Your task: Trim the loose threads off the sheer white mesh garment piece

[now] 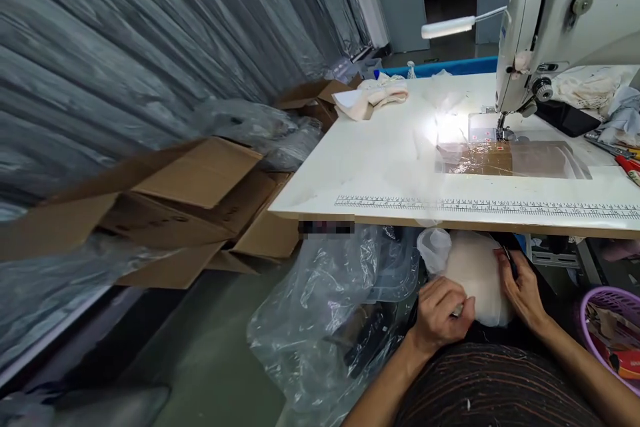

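Observation:
On my lap, just below the table's front edge, lies a beige cloth piece (477, 273) with a rounded shape and a sheer white border. My left hand (444, 312) is closed, its fingers pinching the near left side of this cloth. At the right side, my right hand (524, 293) is curled round a slim dark tool (509, 261), its fingertips against the cloth; the tool's exact kind does not show. A thin white gauzy piece (434, 250) hangs beside the cloth's upper left.
A sewing machine (523, 53) stands on the white table (370, 167), which has a printed ruler along its front edge. Open cardboard boxes (200, 173) and clear plastic bagging (310, 327) are at left. A purple basket (584, 320) stands at right.

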Demonstrator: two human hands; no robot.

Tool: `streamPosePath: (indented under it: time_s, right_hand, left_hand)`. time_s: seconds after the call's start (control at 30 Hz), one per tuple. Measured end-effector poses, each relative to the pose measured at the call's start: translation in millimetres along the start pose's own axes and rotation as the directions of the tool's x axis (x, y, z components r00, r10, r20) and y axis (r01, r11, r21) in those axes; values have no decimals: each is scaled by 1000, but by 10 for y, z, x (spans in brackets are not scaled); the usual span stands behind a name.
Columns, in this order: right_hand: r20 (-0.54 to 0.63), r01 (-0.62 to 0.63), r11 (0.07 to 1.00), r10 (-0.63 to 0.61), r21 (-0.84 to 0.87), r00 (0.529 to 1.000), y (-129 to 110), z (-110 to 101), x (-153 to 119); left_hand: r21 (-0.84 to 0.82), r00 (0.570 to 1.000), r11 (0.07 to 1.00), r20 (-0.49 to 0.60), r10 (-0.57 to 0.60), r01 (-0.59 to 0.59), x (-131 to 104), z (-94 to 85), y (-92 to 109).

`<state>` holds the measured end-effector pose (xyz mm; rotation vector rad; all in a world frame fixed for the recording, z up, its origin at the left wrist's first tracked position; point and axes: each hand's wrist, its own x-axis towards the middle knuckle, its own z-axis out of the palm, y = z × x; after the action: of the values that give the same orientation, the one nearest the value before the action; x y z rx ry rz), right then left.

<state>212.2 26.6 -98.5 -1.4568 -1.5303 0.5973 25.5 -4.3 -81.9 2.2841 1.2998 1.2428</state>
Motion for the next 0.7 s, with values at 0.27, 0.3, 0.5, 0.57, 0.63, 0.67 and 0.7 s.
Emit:
streamPosePath:
  time_s: [0.27, 0.3, 0.5, 0.57, 0.63, 0.67, 0.7]
  right_hand:
    - [173, 42, 982, -75, 185, 982, -532, 130, 276]
    - [226, -21, 980, -25, 199, 974, -587, 193, 325]
    - [258, -144, 936, 60, 320, 964, -732, 317, 320]
    - [295, -130, 933, 28, 334, 955, -776, 247, 204]
    - [366, -93, 936, -40, 338, 930, -848, 158, 71]
    - [406, -66, 938, -83, 341, 910, -893, 113, 7]
    - [437, -30, 937, -134, 349, 889, -939, 70, -53]
  left_hand:
    - [-17, 881, 982, -440, -176, 188, 284, -407, -134]
    - [-52, 863, 970, -447, -236, 238, 337, -395, -169]
    - [-279, 792, 874, -375, -481, 398, 439, -341, -253]
    - [-325, 814, 866, -327, -481, 381, 443, -361, -232]
    - [-376, 851, 854, -244, -465, 359, 456, -384, -198]
    - [-408, 868, 841, -191, -458, 355, 465, -393, -177]
    - [-445, 881, 821, -131, -455, 358, 474, -402, -154]
